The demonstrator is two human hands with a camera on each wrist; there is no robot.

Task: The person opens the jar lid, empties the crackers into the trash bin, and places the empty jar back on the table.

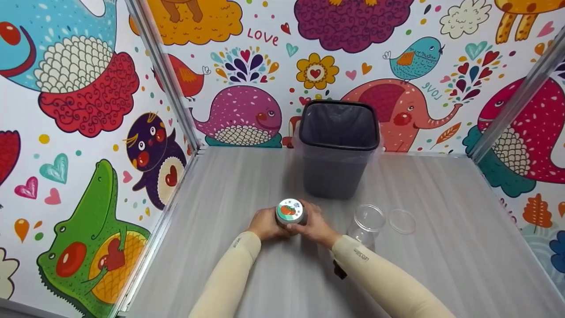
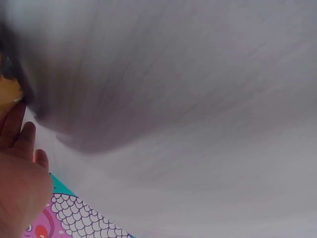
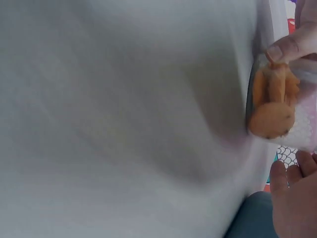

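Observation:
A clear plastic jar (image 3: 302,126) with a printed round top (image 1: 290,209) stands upright between both hands in the head view. Orange-brown pieces (image 3: 272,119), one round with dark specks, show through its wall in the right wrist view. My left hand (image 1: 265,224) grips the jar's left side. On the right side, my right hand (image 1: 315,223) grips it too, thumb at the front. The left wrist view catches the left hand (image 2: 22,173) beside the jar, only part of which shows at that frame's left edge.
Behind the hands a dark grey waste bin (image 1: 335,174) with a clear liner stands on the wood-patterned table (image 1: 229,176). Another clear jar (image 1: 370,221) stands to the right, partly behind the right forearm. A clear round lid (image 1: 402,221) lies beside it. Cartoon-printed walls enclose the table.

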